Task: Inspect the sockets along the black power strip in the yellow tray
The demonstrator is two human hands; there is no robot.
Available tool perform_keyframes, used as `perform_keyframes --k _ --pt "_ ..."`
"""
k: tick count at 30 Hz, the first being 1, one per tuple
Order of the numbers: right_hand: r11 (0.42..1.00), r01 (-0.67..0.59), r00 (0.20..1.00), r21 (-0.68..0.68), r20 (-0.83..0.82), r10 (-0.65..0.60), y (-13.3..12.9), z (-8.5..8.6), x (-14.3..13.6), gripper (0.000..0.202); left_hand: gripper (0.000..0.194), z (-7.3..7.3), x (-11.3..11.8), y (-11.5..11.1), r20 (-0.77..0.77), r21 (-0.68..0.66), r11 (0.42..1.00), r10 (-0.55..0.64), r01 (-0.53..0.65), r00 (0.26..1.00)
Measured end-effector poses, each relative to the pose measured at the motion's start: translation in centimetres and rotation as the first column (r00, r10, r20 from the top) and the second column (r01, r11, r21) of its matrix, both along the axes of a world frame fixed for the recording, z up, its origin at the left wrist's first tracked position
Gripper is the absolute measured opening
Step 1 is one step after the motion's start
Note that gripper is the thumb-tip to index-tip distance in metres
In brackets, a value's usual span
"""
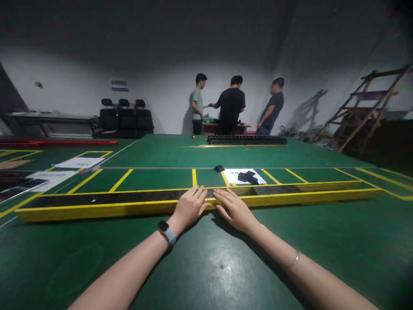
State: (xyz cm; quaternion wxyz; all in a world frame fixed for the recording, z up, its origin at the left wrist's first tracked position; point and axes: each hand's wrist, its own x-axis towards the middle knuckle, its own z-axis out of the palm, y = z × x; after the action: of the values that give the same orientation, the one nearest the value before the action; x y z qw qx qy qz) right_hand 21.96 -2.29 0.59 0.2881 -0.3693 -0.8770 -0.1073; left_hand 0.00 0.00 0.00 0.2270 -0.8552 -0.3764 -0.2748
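Observation:
A long yellow channel (97, 212) lies across the green table, with a black strip (129, 196) set along its left part. My left hand (190, 204) rests over the channel's near edge, fingers stretched out onto the black strip. Close beside it, my right hand (237, 211) lies the same way, fingers straight, its fingertips on the black part at the middle. Both hands are open and appear to grasp nothing. Right of my right hand, a gap in the channel shows its yellow inner wall, and another black piece (274, 190) sits beyond that gap.
Behind the channel, black flat pieces (248, 177) lie on a white sheet (230, 175), near a small black part (218, 168). A black ridged bar (247, 140) lies at the table's far edge. Several people stand beyond; a wooden ladder (364, 99) is at right.

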Motion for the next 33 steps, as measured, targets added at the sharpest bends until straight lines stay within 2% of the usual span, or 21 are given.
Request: perform_keyframes --k 5,10,14,18,23,28,33 --pt "0.999 0.022 0.997 0.024 -0.076 -0.02 0.5 -0.2 1.2 0.038 0.047 -0.1 0.5 -0.3 0.005 -0.017 0.999 0.041 -0.041 0.999" --pt "0.997 0.058 0.994 0.044 -0.1 -0.053 0.9 -0.3 2.7 0.037 0.053 -0.1 -0.8 -1.1 -0.005 -0.035 0.998 0.044 -0.044 0.999" --pt "0.993 0.101 0.993 0.059 -0.065 -0.097 1.0 -0.5 2.3 0.039 0.051 0.0 -2.0 -1.5 0.03 -0.051 0.992 0.12 -0.118 0.992" --pt "0.984 0.154 0.985 0.09 -0.088 -0.146 1.0 -0.7 2.1 0.032 0.052 0.1 -2.2 -1.4 0.082 -0.065 0.983 0.178 -0.173 0.981" --pt "0.971 0.216 0.972 0.104 -0.12 -0.203 1.0 -0.6 2.9 0.026 0.052 0.0 -2.1 -1.3 0.099 -0.045 0.985 0.171 -0.168 0.98" --pt "0.951 0.283 0.953 0.12 -0.142 -0.266 1.0 -0.6 3.5 0.024 0.056 -0.7 -2.2 -1.1 0.121 -0.02 0.979 0.202 -0.201 0.972" --pt "0.912 0.383 0.916 0.144 -0.185 -0.355 0.9 -1.0 4.0 0.023 0.06 -0.8 -3.0 -0.2 0.147 -0.025 0.993 0.116 -0.114 0.982"
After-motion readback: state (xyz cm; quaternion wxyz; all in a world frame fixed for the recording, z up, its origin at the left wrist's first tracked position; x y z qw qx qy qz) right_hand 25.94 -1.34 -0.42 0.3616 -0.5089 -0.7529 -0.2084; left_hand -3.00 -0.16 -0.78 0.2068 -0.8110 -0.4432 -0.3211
